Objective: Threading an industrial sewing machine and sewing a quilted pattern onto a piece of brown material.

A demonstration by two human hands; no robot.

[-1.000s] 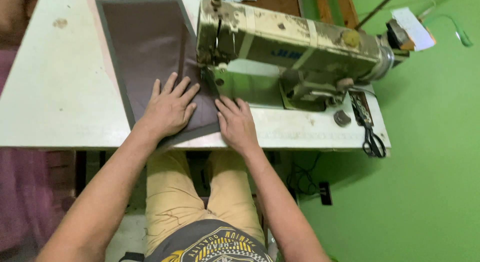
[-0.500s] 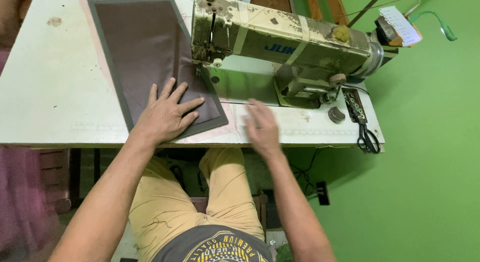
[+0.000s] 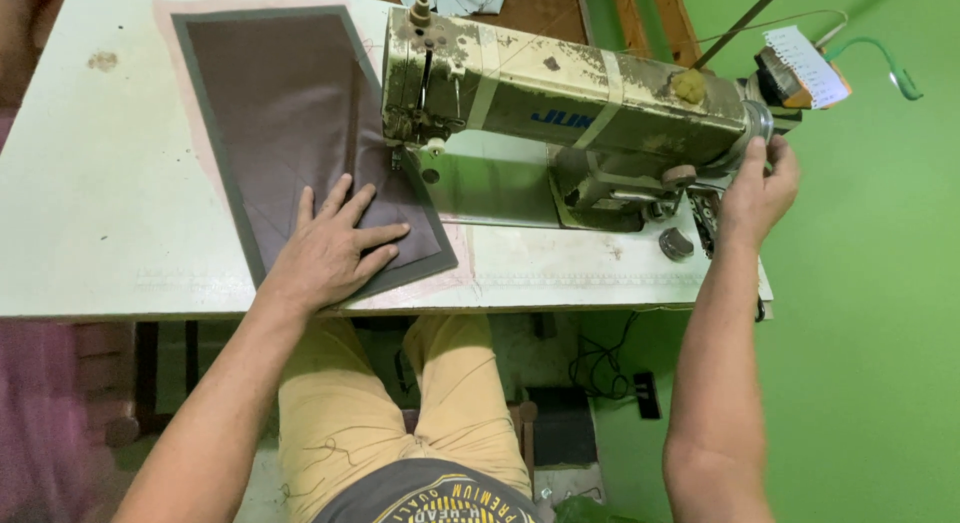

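Note:
A dark brown fabric panel (image 3: 290,113) with a grey border lies flat on the white sewing table (image 3: 90,213), its right edge under the needle. My left hand (image 3: 335,248) presses flat on the panel's near end, fingers spread. A worn cream sewing machine (image 3: 570,113) stands to the right of the panel. My right hand (image 3: 760,188) reaches to the machine's right end and grips the handwheel (image 3: 757,123).
A pink underlay (image 3: 465,268) shows around the panel's edges. A small round knob (image 3: 676,244) sits on the table under the machine arm. A green lamp head (image 3: 905,81) and a paper tag (image 3: 805,63) are at the far right. Green floor lies to the right.
My right hand has left the fabric near the needle and moved right to the handwheel. My left hand stays pressed on the panel.

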